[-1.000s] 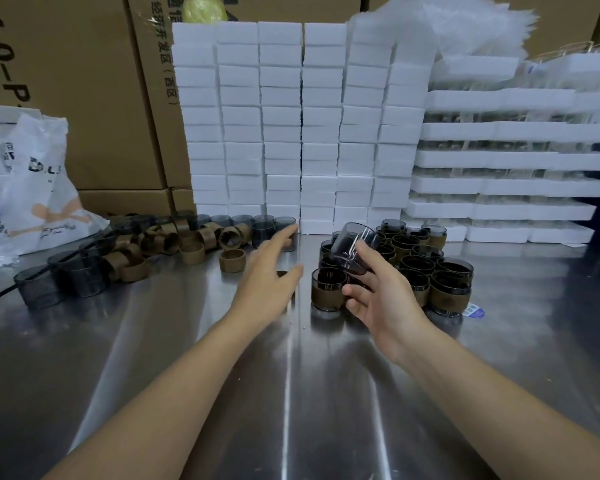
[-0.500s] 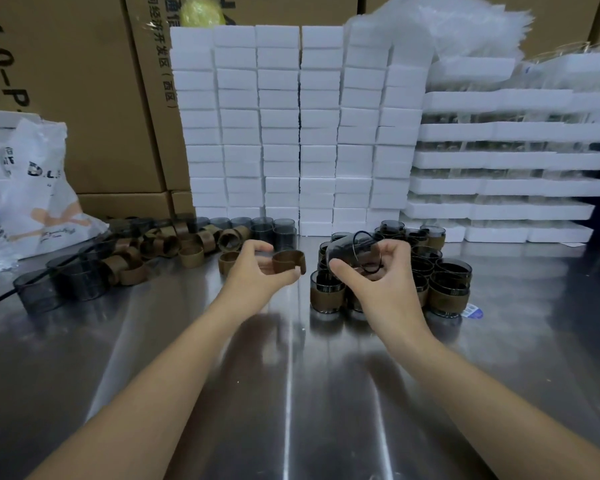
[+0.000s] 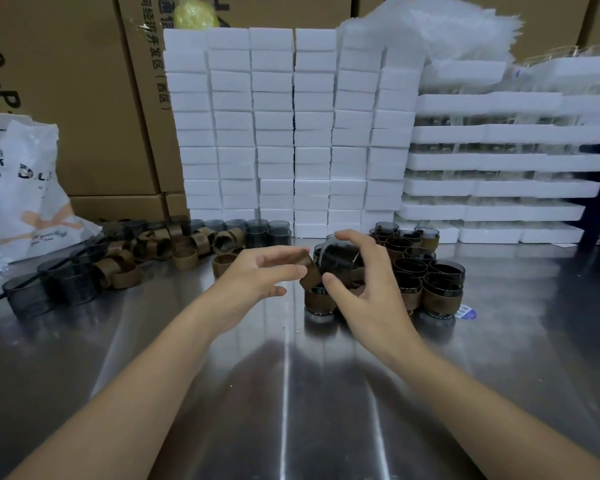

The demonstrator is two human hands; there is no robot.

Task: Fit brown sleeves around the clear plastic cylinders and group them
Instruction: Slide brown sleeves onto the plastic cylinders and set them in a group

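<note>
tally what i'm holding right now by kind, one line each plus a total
brown sleeve: 1, in the left hand
clear plastic cylinder: 1, in the right hand
total: 2

Both bare forearms reach forward from the lower corners and converge toward the middle. The left hand (image 3: 257, 275) is held palm inward, thumb above and fingers (image 3: 284, 271) curled beneath, pinching something at its fingertips. The right hand (image 3: 364, 289) faces it, back toward the camera, thumb low and fingers arched over the top, cupped around what it holds. The two hands' fingertips nearly meet.
</note>
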